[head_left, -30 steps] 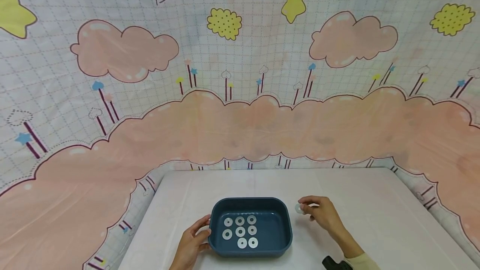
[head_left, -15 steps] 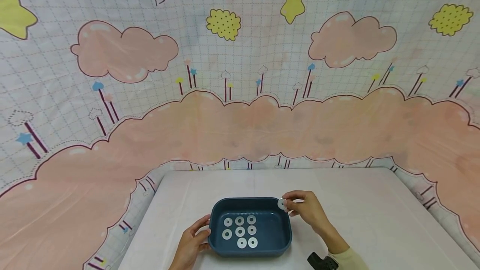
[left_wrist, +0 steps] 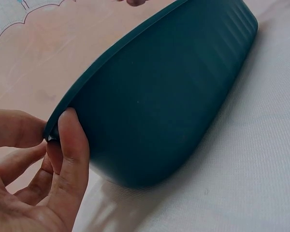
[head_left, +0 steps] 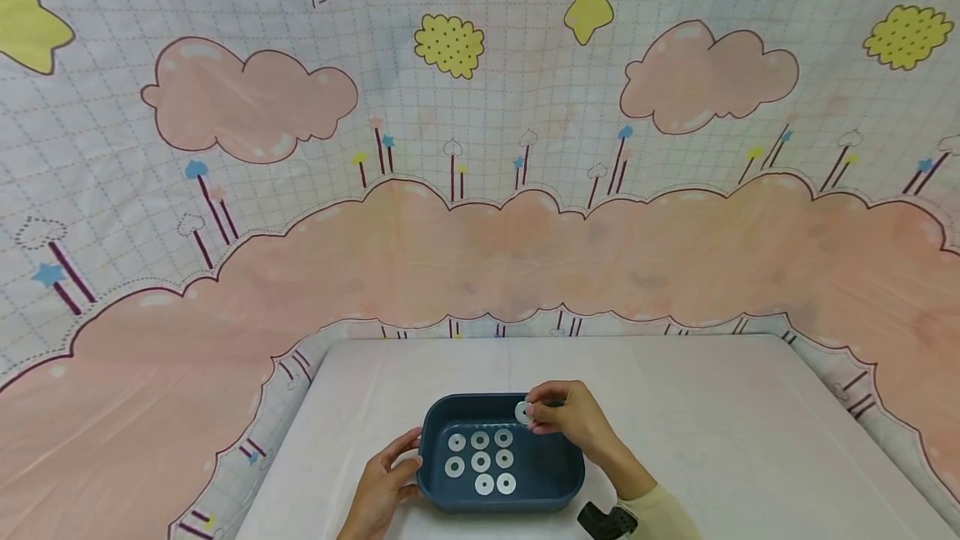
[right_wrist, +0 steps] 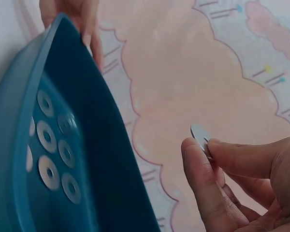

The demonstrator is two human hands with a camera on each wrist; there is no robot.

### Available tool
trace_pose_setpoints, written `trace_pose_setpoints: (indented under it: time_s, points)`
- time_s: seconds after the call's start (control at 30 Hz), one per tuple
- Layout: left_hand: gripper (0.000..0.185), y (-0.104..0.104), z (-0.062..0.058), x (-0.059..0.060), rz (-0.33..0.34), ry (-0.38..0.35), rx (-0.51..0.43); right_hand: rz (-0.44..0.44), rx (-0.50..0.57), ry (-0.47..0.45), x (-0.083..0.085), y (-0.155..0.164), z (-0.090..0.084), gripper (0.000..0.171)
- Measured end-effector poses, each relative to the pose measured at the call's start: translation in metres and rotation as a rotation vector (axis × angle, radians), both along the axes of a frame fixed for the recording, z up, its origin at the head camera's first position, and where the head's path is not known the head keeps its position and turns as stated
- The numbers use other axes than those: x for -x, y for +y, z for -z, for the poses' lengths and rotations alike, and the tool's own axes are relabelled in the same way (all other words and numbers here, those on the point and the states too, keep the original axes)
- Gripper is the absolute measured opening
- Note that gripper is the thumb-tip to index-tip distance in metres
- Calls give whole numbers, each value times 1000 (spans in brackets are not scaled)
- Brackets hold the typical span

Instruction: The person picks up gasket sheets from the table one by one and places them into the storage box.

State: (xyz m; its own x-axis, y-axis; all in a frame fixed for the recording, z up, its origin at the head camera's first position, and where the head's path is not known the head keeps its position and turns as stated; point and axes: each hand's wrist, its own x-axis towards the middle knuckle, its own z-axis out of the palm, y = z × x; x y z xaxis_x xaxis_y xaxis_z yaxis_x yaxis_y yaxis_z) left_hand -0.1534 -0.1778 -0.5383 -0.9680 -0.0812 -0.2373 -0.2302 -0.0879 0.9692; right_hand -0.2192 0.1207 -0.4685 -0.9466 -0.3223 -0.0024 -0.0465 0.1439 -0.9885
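A dark blue rectangular plastic tub (head_left: 546,473) stands on the table. On its floor several flat silver washers (head_left: 481,462) lie in rough rows, spaced apart, mostly toward the left. My left hand (head_left: 381,482) grips the tub's left end, with thumb and fingers at the rim (left_wrist: 84,79) in the left wrist view. My right hand (head_left: 576,422) is over the tub's back right part and pinches one washer (head_left: 522,412) between thumb and fingertips. The right wrist view shows this washer (right_wrist: 200,137) nearly edge-on.
A white cloth covers the table (head_left: 750,423). Behind it hangs a curtain (head_left: 525,261) printed with pink clouds and yellow stars. A black device (head_left: 606,521) is strapped at my right wrist, by a pale yellow sleeve (head_left: 660,515).
My right hand has carried the washer leftward, from beside the tub's right side, across its rim, to over the inside. The left hand and the tub have stayed in place.
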Motion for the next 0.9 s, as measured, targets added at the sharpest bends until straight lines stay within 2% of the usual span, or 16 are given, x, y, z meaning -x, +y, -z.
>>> trace_pose_setpoints:
  time_s: [0.3, 0.9]
  points:
    - [55, 0, 1, 0, -2, -3, 4, -104, 60, -95, 1, -24, 12, 18]
    - [54, 1, 0, -1, -5, 8, 13, -220, 5, -245, -8, -67, 33, 15]
